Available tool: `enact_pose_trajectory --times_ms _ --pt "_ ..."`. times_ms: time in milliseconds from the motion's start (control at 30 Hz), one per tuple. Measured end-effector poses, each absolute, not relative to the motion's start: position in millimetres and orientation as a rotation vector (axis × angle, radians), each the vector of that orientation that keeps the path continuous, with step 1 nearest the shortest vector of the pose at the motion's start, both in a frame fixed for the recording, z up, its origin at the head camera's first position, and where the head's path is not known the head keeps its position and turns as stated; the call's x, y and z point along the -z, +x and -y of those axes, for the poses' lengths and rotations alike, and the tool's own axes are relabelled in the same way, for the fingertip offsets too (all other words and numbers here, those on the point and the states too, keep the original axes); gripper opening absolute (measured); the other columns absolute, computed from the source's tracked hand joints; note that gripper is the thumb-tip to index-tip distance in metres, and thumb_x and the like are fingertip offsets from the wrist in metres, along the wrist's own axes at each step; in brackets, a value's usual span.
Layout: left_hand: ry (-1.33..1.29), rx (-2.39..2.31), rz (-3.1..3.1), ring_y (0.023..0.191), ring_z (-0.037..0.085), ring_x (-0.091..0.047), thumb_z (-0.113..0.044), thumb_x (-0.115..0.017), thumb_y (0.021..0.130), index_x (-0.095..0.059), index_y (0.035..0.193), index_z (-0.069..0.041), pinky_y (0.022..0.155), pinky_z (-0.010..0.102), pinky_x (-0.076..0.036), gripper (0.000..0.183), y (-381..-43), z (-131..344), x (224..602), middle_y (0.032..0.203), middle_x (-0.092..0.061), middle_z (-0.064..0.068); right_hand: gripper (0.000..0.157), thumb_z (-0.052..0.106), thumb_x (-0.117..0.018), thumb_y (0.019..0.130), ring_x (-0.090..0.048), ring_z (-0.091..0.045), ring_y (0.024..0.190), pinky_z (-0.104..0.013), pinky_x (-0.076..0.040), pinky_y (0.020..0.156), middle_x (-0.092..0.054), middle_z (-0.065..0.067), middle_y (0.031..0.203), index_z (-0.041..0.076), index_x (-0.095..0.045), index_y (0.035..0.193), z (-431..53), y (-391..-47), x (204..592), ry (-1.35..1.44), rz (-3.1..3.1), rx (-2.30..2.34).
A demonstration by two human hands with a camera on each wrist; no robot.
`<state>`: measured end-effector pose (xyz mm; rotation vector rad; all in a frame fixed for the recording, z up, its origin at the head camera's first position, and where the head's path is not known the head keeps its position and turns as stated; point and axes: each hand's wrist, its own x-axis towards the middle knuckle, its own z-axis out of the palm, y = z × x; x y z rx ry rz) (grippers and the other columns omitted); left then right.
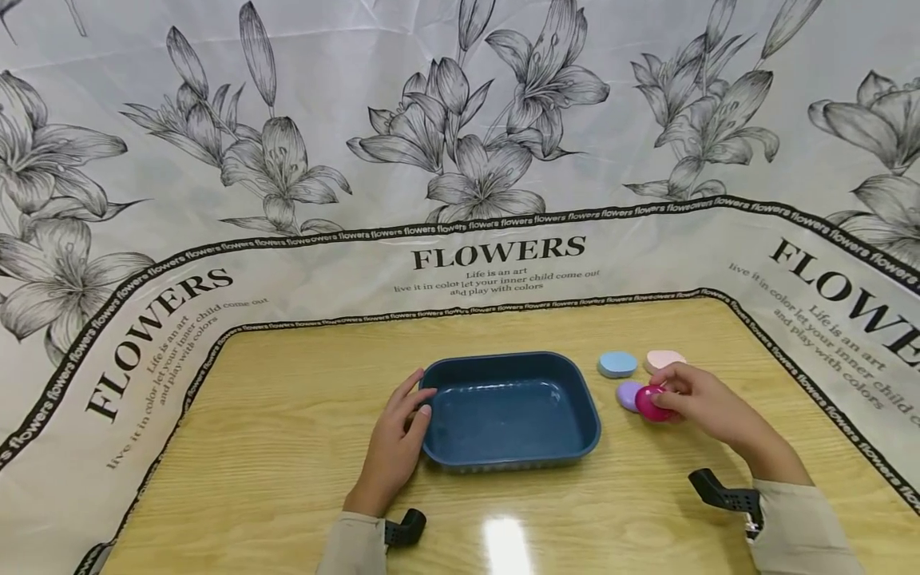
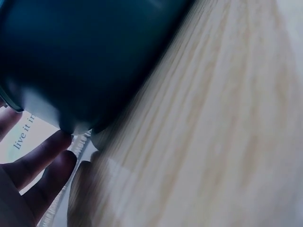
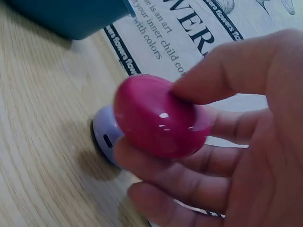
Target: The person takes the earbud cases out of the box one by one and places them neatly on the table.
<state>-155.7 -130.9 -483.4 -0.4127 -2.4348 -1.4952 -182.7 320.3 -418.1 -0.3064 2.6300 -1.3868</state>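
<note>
A dark blue rectangular basin [image 1: 503,459] stands on the table, its inside showing no contents. At its left side my left hand [image 1: 395,443] grips the rim, with fingertips [image 2: 61,142] against the outer wall in the left wrist view. My right hand [image 1: 700,399] pinches a glossy magenta rounded object [image 3: 156,118] between thumb and fingers, right of the basin. Just beyond it lies a lilac rounded object [image 3: 106,130] with a small dark slot, partly hidden by the magenta one. A light blue oval piece [image 1: 617,364] and a pale pink oval piece [image 1: 664,359] lie behind these.
The wooden table [image 1: 287,447] has a white flower-printed cloth [image 1: 489,263] rising around its back and sides. Each wrist wears a black mount, the left one [image 1: 406,529] close by the basin's front left, the right one [image 1: 722,493] near the sleeve.
</note>
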Motion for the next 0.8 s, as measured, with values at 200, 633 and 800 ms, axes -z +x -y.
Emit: enact_pose_trajectory --times_ms 200,633,800 --pt "-0.419 1.494 2.44 0.139 0.013 -0.043 -0.028 -0.05 0.107 -0.064 0.133 -0.012 0.102 0.044 -0.048 0.034 -159.0 133.5 482.4 0.158 -0.038 -0.007 0.024 0.007 -0.062 0.096 -0.056 -0.012 0.074 -0.028 -0.05 0.064 -0.063 -0.009 0.085 -0.007 -0.054 0.114 -322.2 -182.1 417.0 -0.334 -2.617 1.257" --pt "-0.44 1.487 2.419 0.129 0.012 -0.053 -0.027 -0.049 0.107 -0.063 0.136 -0.011 0.097 0.041 -0.051 0.036 -158.3 133.4 486.3 0.157 -0.038 -0.007 0.018 0.004 -0.064 0.094 -0.053 -0.008 0.071 -0.024 -0.045 0.06 -0.061 -0.007 0.084 -0.006 -0.057 0.107 -325.0 -183.0 424.7 -0.47 -2.509 1.21" --pt "-0.428 1.492 2.411 0.121 0.013 -0.059 -0.027 -0.05 0.107 -0.064 0.134 -0.011 0.094 0.039 -0.052 0.034 -158.9 132.7 486.7 0.157 -0.039 -0.004 0.016 0.004 -0.063 0.094 -0.053 -0.01 0.073 -0.026 -0.046 0.061 -0.06 -0.007 0.086 -0.004 -0.057 0.107 -325.5 -181.4 422.7 -0.455 -2.479 1.18"
